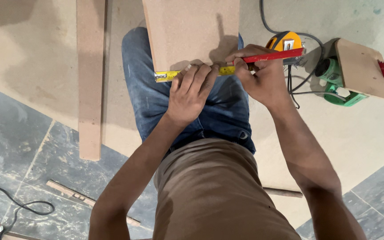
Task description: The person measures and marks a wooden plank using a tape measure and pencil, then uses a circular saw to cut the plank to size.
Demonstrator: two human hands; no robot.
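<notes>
The small fibreboard panel [191, 29] lay across the person's lap, its near edge over the jeans, and everything else is placed from that edge. The yellow tape blade [170, 74] was already drawn out and ran along the near edge from the left corner toward the right corner. The left hand [190, 91] pressed it flat just below the edge, fingers spread over the blade in a narrow, pinning grip rather than a closed one. The tape case [284, 42], yellow and black, sat just beyond the panel's right corner, on the large board [356, 133] covering the floor.

The right hand [261, 75] was at the panel's right corner, its grip closed around a red pencil [274, 56] that pointed away to the right. The pencil's tip was hidden behind the fingers, so whether it touched the panel could not be told.

Judged from this, the measuring was set up: tape stretched, held, and the pencil brought to the spot. No pencil mark showed on the panel's face, though the corner was shadowed and a fine mark might have been missed. So the marking appeared unfinished, and the panel was uncut.

Well to the right of the panel lay a green power tool [336, 82] under a small board [363, 69]. A long strip [90, 75] lay to the panel's left.
</notes>
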